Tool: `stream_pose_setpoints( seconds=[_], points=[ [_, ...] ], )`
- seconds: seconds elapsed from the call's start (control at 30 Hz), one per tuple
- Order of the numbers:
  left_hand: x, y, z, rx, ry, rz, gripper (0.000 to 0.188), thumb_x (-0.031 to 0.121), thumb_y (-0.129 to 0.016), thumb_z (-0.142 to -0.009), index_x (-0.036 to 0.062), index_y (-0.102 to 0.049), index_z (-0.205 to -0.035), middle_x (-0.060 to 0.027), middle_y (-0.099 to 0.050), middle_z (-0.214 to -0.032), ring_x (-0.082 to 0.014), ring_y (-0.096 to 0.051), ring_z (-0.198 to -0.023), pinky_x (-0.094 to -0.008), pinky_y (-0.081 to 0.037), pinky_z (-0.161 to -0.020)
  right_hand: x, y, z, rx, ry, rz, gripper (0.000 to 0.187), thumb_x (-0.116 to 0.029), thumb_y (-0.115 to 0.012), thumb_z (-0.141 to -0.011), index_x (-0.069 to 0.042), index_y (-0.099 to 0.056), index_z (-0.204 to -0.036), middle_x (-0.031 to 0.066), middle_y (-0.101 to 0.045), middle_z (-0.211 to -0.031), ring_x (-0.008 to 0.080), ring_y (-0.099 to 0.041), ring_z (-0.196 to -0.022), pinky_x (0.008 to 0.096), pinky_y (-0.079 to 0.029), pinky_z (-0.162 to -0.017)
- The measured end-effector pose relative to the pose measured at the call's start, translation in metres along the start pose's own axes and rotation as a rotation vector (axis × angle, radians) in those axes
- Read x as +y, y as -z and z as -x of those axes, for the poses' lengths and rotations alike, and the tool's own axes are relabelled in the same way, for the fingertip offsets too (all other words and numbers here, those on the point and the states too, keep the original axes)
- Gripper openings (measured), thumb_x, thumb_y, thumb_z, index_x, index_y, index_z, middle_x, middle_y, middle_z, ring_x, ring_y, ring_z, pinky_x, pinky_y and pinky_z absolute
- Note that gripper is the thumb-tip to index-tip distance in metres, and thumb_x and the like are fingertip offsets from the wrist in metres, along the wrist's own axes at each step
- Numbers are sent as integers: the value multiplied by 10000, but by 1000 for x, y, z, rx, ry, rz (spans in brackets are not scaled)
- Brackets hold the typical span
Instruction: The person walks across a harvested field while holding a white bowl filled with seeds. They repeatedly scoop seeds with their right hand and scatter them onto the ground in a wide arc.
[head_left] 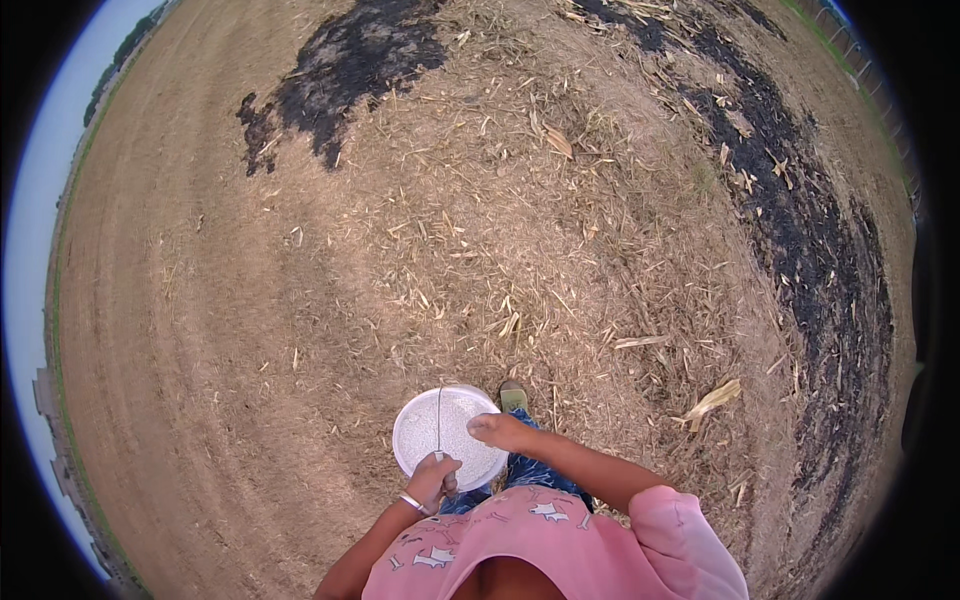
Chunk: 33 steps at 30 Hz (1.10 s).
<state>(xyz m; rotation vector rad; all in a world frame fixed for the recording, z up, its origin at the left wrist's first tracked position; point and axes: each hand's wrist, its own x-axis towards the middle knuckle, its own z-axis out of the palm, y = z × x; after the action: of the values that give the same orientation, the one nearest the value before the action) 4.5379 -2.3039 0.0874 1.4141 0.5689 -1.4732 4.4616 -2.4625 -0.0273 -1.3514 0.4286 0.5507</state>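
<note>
A white bucket hangs in front of my body, filled with small whitish granules. Its thin wire handle stands up across the opening. My left hand is closed around the grip of that handle, with a pale band on the wrist. Over the right part of the bucket, above the granules, is my right hand. Its fingers look curled in, and whatever they may hold is hidden.
Dry ground with scattered straw and husks spreads all around. Blackened, burnt patches lie ahead and along the right. My shoe shows just beyond the bucket. A larger dry husk lies to the right.
</note>
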Motion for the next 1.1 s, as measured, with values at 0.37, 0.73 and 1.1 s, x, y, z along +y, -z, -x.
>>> stream_pose_setpoints(
  seconds=[0.37, 0.73, 1.1],
  points=[
    [65, -50, 29, -172, -126, -129, 208, 126, -561, -767, 117, -368, -688, 45, -334, -559, -65, -306, -476, -218, -260, -451, -7, 3, -72, 326, -304, 289, 451, -298, -577, -725, 29, -519, -1030, 229, -542, -990, 345, -544, -889, 421, -446, -729],
    [94, 13, -24, -194, -99, 62, 176, 153, -564, -770, 107, -400, -726, 36, -346, -523, -74, -314, -420, -237, -254, -403, -104, 53, -28, 170, -210, -782, 285, -246, -571, -810, -26, -518, -983, 50, -587, -797, 148, -580, -653, 274, -476, -541],
    [92, 156, -20, 164, -257, 383, 175, 151, -580, -726, 60, -432, -741, 7, -380, -495, -93, -342, -378, -253, -265, -349, -299, 67, -176, 1, 172, -803, 150, -218, -495, -850, -88, -464, -917, 79, -537, -666, 128, -487, -441, 213, -358, -297]
  ],
)
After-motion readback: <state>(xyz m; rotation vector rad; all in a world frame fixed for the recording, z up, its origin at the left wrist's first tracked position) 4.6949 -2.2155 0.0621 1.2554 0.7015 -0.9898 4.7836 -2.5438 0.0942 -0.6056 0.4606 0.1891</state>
